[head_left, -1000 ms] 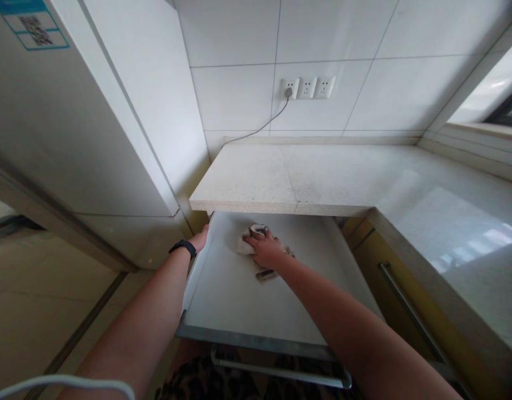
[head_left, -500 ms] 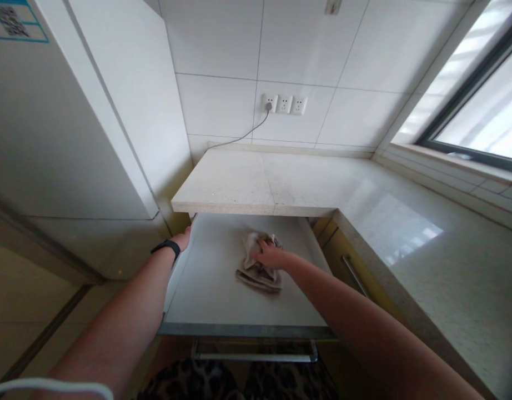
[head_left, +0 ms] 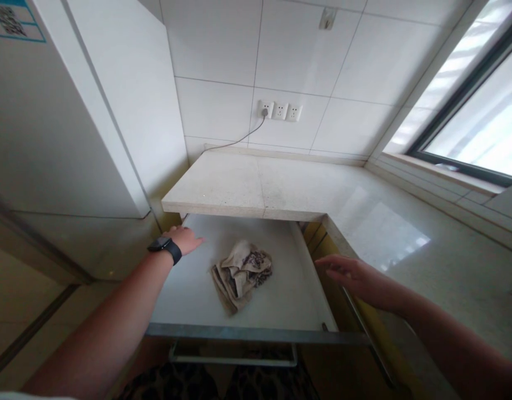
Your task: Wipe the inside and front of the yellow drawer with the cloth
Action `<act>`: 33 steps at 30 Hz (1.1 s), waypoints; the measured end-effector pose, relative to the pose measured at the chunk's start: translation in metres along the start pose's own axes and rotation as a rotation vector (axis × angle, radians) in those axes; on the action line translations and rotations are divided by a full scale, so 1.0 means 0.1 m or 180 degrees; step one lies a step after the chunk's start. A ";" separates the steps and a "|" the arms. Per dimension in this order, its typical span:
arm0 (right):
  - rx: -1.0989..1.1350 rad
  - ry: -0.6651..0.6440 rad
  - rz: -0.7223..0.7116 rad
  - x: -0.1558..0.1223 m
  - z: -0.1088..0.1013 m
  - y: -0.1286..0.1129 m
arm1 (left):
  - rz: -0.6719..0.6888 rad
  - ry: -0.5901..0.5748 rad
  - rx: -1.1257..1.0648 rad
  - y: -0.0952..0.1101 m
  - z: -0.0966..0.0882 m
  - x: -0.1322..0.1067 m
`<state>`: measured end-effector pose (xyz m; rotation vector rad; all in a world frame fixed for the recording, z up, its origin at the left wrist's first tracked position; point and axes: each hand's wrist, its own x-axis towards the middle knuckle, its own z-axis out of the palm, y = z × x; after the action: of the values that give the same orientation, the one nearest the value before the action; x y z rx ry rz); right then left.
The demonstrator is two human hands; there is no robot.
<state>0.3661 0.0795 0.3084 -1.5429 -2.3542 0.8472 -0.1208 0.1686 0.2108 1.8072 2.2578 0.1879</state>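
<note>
A crumpled beige cloth (head_left: 241,272) with a dark pattern lies loose on the white top of a low appliance (head_left: 281,300) under the stone counter. My left hand (head_left: 186,239), a black watch on its wrist, rests flat on the back left edge of that white top, fingers stretched out. My right hand (head_left: 351,276) hovers open beside the top's right edge, fingers spread, holding nothing, about a hand's width right of the cloth.
A pale stone counter (head_left: 281,186) runs from the tiled wall round to the right under a window (head_left: 481,128). A white fridge (head_left: 68,111) stands at the left. Wall sockets (head_left: 280,110) hold one plugged cable. A metal handle (head_left: 235,358) sits below the white top's front edge.
My right hand let go of the cloth and drew back to the right, off the white top. The cloth now lies bunched and free. My left hand slid further onto the top.
</note>
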 end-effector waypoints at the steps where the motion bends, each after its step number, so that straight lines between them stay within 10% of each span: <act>1: 0.0066 0.0227 0.0019 -0.03 -0.04 0.08 | 0.0330 -0.0109 0.0305 0.15 0.01 -0.11; 5: 0.0398 0.0701 0.0058 0.00 -0.11 0.28 | 0.1636 -0.0753 0.0281 0.85 0.25 -0.57; 10: 0.0277 0.0729 -0.0108 0.14 -0.10 0.26 | 0.1771 -0.0674 0.0615 1.41 0.80 -0.73; 24: 0.0463 0.0622 -0.0140 0.25 -0.05 0.23 | 0.1562 0.0030 -0.0097 2.50 1.29 0.23; 27: 0.0619 0.0601 -0.0175 0.26 -0.05 0.24 | 0.1207 -0.0118 -0.0730 2.79 1.33 0.45; 33: 0.0759 0.0586 -0.0253 0.26 -0.07 0.25 | 0.1841 -0.0502 -0.1247 3.14 1.41 0.46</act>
<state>0.3778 0.1125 0.2963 -1.3607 -2.0858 0.8895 0.2028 0.2766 0.1487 2.0986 1.4186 0.5249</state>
